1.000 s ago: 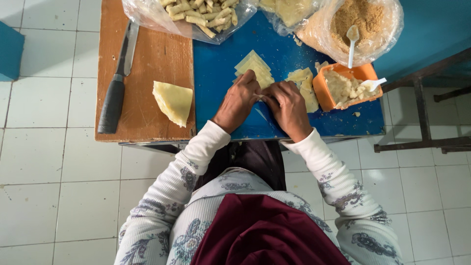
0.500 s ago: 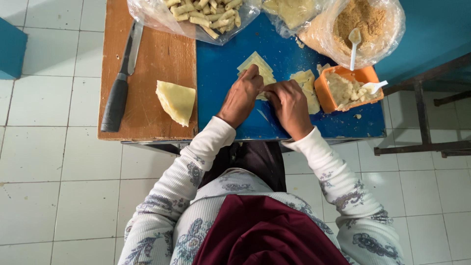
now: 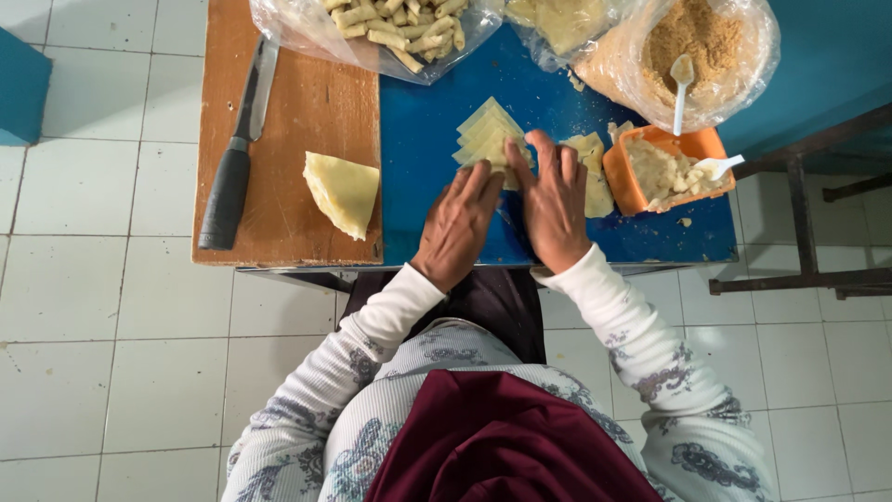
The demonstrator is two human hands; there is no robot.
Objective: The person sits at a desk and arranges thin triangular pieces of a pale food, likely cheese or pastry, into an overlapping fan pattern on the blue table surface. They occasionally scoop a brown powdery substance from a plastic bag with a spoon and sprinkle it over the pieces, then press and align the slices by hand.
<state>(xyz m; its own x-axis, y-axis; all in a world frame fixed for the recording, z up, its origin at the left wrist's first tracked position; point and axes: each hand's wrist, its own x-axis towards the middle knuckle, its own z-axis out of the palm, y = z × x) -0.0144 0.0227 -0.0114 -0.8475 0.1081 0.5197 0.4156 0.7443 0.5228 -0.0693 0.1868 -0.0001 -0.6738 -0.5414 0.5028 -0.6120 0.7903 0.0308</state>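
Observation:
My left hand (image 3: pixel 460 223) and my right hand (image 3: pixel 555 200) lie side by side, fingers stretched flat on the blue table (image 3: pixel 418 186). Whatever is beneath them is hidden. The fingertips of my right hand touch a stack of pale yellow triangular pastry sheets (image 3: pixel 485 132), and my left fingertips reach its near edge. More pale sheets (image 3: pixel 592 149) lie just right of my right hand. An orange tub (image 3: pixel 617 177) of whitish filling with a white spoon (image 3: pixel 721 166) stands beyond them.
A wooden cutting board (image 3: pixel 297 102) at left carries a black-handled knife (image 3: pixel 236 160) and a folded wedge of pastry (image 3: pixel 342 191). Plastic bags of rolled sticks (image 3: pixel 400 23) and brown crumbs (image 3: pixel 697 42) line the far edge. A dark metal frame (image 3: pixel 799 223) stands at right.
Both hands have gone from curled together over a small piece to flat with fingers stretched out, reaching farther up to the stack of sheets.

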